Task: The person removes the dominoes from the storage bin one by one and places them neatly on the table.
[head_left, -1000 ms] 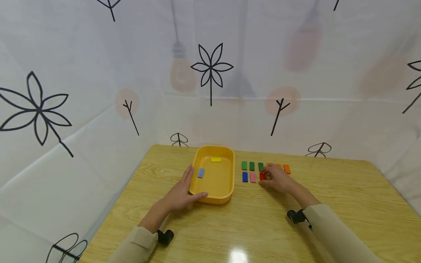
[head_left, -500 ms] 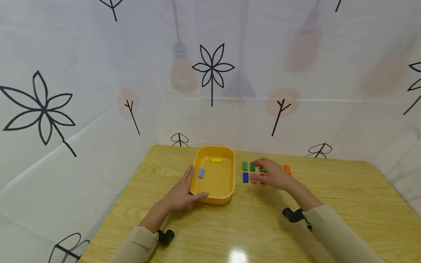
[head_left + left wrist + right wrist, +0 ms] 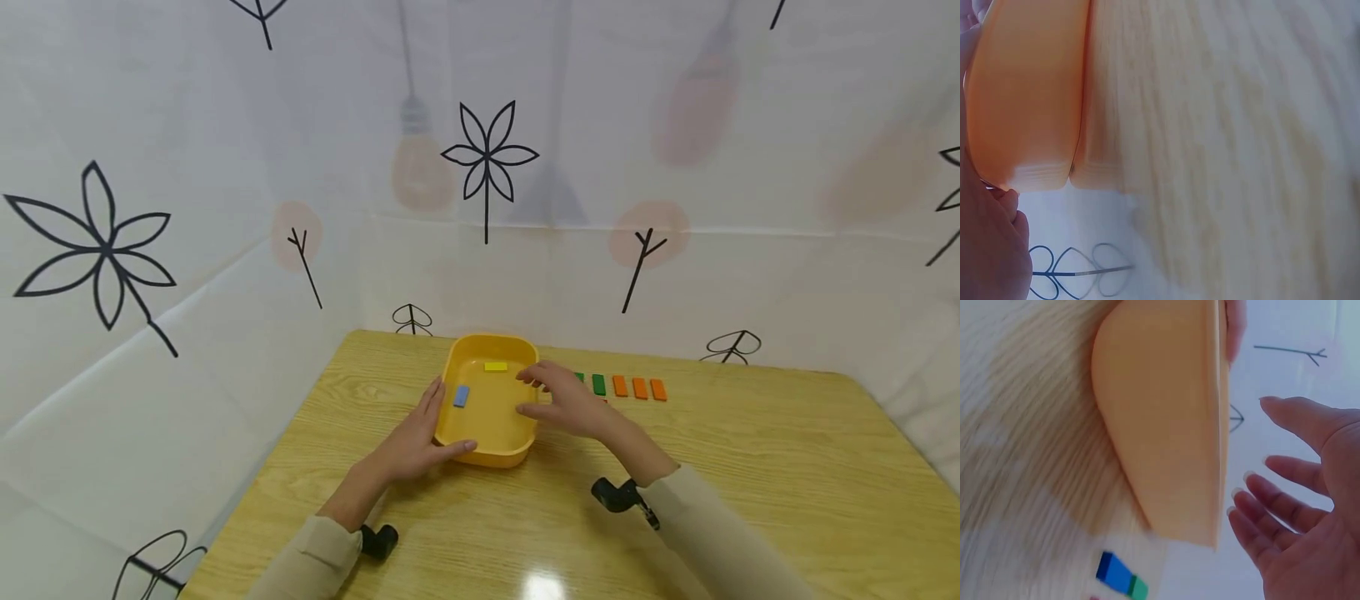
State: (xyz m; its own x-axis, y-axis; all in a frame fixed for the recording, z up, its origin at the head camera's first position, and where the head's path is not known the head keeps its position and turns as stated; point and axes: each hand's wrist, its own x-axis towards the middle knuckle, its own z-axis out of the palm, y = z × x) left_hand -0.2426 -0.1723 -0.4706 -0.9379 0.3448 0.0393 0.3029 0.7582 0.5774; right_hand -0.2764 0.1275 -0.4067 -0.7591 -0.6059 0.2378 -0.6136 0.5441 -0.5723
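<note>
A yellow tray [image 3: 525, 433] stands on the wooden table and holds a light blue block [image 3: 461, 396] and a yellow block [image 3: 495, 366]. My left hand [image 3: 420, 437] holds the tray's near left corner, fingers along the side wall and thumb along the front; the left wrist view shows that tray wall [image 3: 1029, 94]. My right hand [image 3: 561, 398] hovers over the tray's right rim with fingers spread. In the right wrist view its palm [image 3: 1310, 512] is bare beside the tray [image 3: 1166, 425]. Behind it lie a green block [image 3: 598, 384] and three orange blocks [image 3: 639, 387].
Further blocks sit partly hidden under my right hand; a blue block [image 3: 1113, 572] and a green one [image 3: 1138, 589] show in the right wrist view. A patterned white curtain [image 3: 480, 167] encloses the table on the far and left sides. Bare wood extends to the right.
My right hand has left the red block in the rows and swung left to the tray's right rim, fingers opening. The left hand has stayed on the tray.
</note>
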